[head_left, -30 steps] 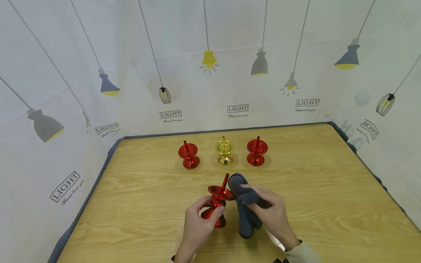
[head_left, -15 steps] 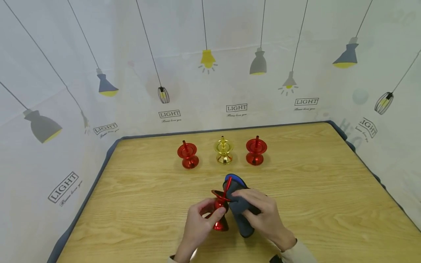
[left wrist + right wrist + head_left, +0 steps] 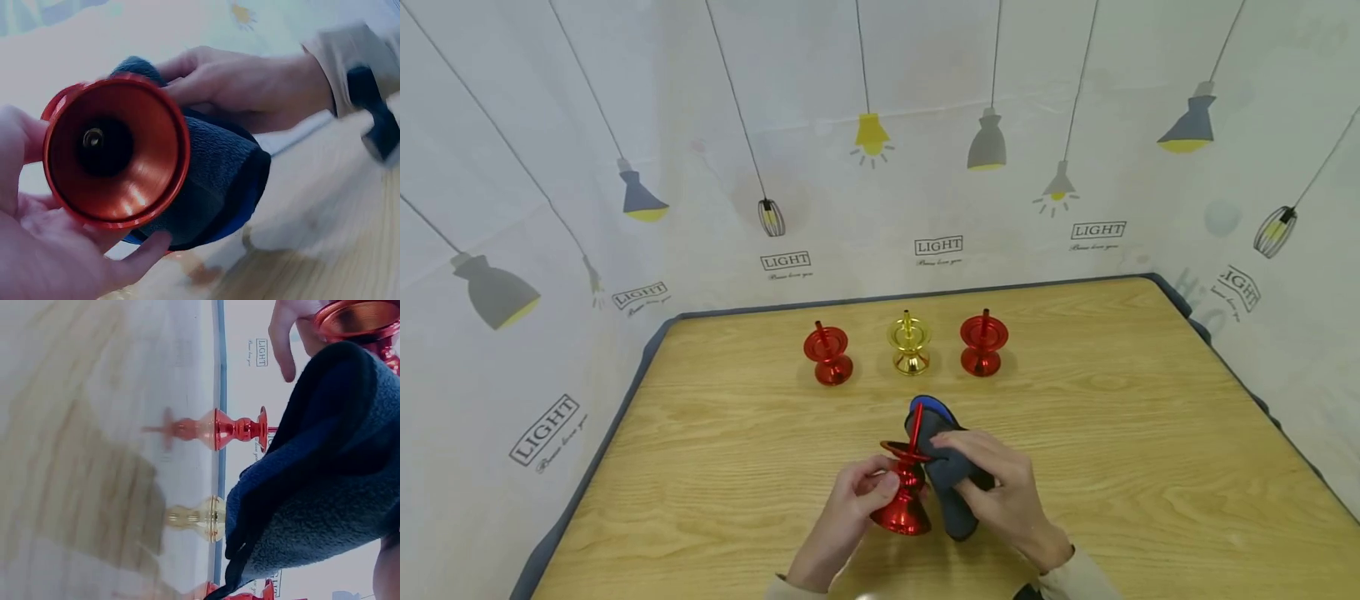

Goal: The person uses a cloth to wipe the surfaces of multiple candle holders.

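Note:
In the head view my left hand [image 3: 848, 510] holds a shiny red candle holder [image 3: 904, 510] by its stem, the spike pointing up and tilted slightly right. My right hand [image 3: 1006, 487] pinches a folded dark grey-blue cloth [image 3: 953, 500] with a blue underside. The cloth lies against the right side of the holder's dish and behind its spike. From the left wrist, the hollow base [image 3: 147, 181] of the holder faces the camera, with the cloth [image 3: 215, 178] behind it. The right wrist view has the cloth [image 3: 325, 519] hanging large in front, hiding most of the right hand.
Along the back of the wooden table [image 3: 715, 450] stand a red candle holder [image 3: 831, 367], a gold one [image 3: 912, 360] and another red one [image 3: 982, 358], all upright. A white curtain [image 3: 700, 275] printed with lamps rises behind the table's dark edge.
The cloth has come left against the red holder's dish and spike, its blue underside now showing. My left hand has turned the holder, and its base has swung lower and to the right.

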A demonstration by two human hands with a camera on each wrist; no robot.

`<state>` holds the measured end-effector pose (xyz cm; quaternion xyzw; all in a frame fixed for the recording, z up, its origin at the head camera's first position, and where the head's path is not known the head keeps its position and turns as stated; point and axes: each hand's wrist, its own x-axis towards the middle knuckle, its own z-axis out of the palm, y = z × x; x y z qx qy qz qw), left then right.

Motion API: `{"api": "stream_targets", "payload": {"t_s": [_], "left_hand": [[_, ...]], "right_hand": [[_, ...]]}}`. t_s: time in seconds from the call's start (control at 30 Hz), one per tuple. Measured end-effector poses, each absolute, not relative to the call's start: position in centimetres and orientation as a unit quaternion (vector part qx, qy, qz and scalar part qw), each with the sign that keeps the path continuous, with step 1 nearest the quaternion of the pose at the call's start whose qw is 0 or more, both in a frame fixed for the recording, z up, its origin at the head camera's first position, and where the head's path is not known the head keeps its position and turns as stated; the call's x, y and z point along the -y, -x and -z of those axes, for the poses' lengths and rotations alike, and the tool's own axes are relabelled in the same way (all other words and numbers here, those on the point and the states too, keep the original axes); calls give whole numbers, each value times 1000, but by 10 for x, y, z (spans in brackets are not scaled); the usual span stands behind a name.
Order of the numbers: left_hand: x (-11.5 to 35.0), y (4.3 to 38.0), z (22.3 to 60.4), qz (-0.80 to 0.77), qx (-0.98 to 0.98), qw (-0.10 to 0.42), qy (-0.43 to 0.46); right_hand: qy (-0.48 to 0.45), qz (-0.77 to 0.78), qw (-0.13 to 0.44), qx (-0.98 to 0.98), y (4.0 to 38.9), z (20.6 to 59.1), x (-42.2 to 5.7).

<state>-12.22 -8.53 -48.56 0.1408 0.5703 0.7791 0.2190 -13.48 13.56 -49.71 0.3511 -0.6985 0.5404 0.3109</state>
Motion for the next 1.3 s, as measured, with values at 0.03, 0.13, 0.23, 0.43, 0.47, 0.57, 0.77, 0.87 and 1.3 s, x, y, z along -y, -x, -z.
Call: {"api": "stream_targets", "payload": {"t_s": [0.03,0.13,0.23,0.43,0.47,0.57,0.77,0.87,1.3], "left_hand": [[86,123,487,-784,-554,236,-149],[85,124,486,-782,-542,273,-143],[80,123,480,-753,-592,266,-108],[63,117,473,-683,-712,155,-55],[61,116,473,-679,-721,134,-45],[58,116,473,-669,-739,79,-25],[61,115,474,-698,-708,104,-27],[66,116,475,-712,-686,140,-52],[72,120,485,-756,-593,242,-134]], "right_hand": [[-351,-538,315,699,135,498,-135],[-354,-524,335,698,136,499,-134],[-361,-506,366,692,138,499,-133],[-375,-469,419,681,140,494,-130],[-376,-464,424,681,140,493,-129],[-380,-456,430,680,140,490,-127],[-385,-467,428,671,140,489,-127],[-387,-476,420,668,140,490,-128],[-384,-478,419,669,141,491,-127]]}}
